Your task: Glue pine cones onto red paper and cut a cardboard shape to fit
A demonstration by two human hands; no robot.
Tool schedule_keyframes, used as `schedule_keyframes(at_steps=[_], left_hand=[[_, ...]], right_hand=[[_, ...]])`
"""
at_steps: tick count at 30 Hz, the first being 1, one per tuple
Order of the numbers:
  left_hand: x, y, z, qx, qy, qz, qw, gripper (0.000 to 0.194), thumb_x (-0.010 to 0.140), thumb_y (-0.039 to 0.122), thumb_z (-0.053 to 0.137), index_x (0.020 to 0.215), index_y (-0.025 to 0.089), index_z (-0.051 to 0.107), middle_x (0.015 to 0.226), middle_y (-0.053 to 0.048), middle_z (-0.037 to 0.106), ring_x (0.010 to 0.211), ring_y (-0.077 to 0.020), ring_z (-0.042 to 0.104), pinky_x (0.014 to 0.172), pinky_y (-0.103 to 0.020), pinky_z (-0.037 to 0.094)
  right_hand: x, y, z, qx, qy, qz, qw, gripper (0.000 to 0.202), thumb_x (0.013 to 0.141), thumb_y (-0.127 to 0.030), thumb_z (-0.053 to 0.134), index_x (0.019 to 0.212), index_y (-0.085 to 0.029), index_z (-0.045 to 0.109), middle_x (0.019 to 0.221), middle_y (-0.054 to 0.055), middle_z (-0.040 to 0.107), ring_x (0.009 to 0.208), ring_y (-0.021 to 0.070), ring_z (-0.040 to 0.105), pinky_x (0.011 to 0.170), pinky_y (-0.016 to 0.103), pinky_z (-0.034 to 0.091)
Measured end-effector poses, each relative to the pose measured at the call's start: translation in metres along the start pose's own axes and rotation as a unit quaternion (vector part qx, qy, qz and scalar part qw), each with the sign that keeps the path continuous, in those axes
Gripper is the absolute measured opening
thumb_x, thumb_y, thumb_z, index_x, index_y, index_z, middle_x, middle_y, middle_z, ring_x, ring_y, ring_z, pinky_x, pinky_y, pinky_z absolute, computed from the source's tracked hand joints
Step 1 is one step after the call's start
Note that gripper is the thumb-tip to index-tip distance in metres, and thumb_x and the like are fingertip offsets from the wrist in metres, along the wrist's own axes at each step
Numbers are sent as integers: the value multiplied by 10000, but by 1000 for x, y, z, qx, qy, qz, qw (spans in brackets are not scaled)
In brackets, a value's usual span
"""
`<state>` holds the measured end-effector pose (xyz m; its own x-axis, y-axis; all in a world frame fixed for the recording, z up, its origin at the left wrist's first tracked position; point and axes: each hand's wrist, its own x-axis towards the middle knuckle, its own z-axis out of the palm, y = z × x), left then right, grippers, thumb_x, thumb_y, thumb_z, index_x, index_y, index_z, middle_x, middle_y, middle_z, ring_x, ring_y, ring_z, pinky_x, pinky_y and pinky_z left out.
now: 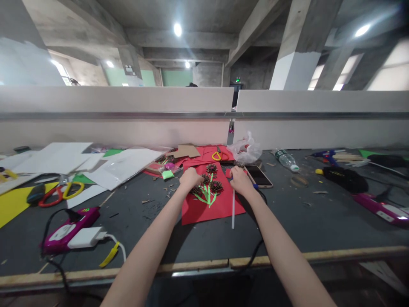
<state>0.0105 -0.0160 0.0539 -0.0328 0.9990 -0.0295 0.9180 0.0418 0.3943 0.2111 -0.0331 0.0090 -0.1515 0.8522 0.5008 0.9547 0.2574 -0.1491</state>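
Note:
A red paper sheet (194,213) lies on the dark table, with several brown pine cones (216,186) on it like flower heads. Bright green stems and leaves (208,198) run below them. At the sheet's upper left, my left hand (191,178) is curled beside the pine cones; its fingertips are hidden. My right hand (240,180) is closed at the sheet's upper right around what looks like a glue gun, mostly covered by the hand. A white glue stick (233,213) juts from it toward me, and a blue bit (256,186) and black cord show at the right.
A phone (259,176), plastic bag (245,149) and bottle (286,160) stand behind and right. Another glue gun (330,155) lies at far right. Scissors (51,197), white sheets (124,168) and a purple power strip (72,228) occupy the left. Scraps litter the table.

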Motion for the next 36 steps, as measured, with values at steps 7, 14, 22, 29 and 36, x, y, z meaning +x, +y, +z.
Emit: schedule_keyframes(at_steps=[7,14,22,29,36], left_hand=[[6,26,9,96,-20,-25,995,344,519,187,634,862,155,637,914,-139,656,886,-247,608,689,-279,458],[10,26,19,87,-9,-40,995,363,563,255,647,916,172,634,959,-154,646,923,-252,598,714,-285,462],[8,25,21,70,-4,-35,997,377,586,266,629,950,170,625,964,-154,644,939,-259,589,735,-302,459],[8,25,25,57,0,-36,998,379,608,306,621,964,177,623,1012,-159,629,962,-250,581,735,-284,458],[10,26,27,57,-4,-37,998,385,612,336,621,959,168,626,1004,-171,629,961,-251,582,743,-286,454]], right_hand=[[0,-3,1,-3,7,5,1000,166,649,-26,424,723,-167,470,843,69,504,812,171,437,681,244,325],[0,-4,1,-10,8,4,1000,144,672,-41,423,725,-166,471,848,70,508,804,170,440,681,245,324],[-1,-5,0,-15,-4,0,1000,139,681,-44,427,733,-163,478,855,71,512,812,174,442,684,250,324],[-1,-4,-1,-24,-5,-1,1000,126,686,-59,433,738,-162,482,856,71,514,814,173,443,670,249,325],[-1,-4,-1,-26,0,-4,1000,110,711,-75,422,741,-159,486,857,74,517,818,176,441,697,253,326]])
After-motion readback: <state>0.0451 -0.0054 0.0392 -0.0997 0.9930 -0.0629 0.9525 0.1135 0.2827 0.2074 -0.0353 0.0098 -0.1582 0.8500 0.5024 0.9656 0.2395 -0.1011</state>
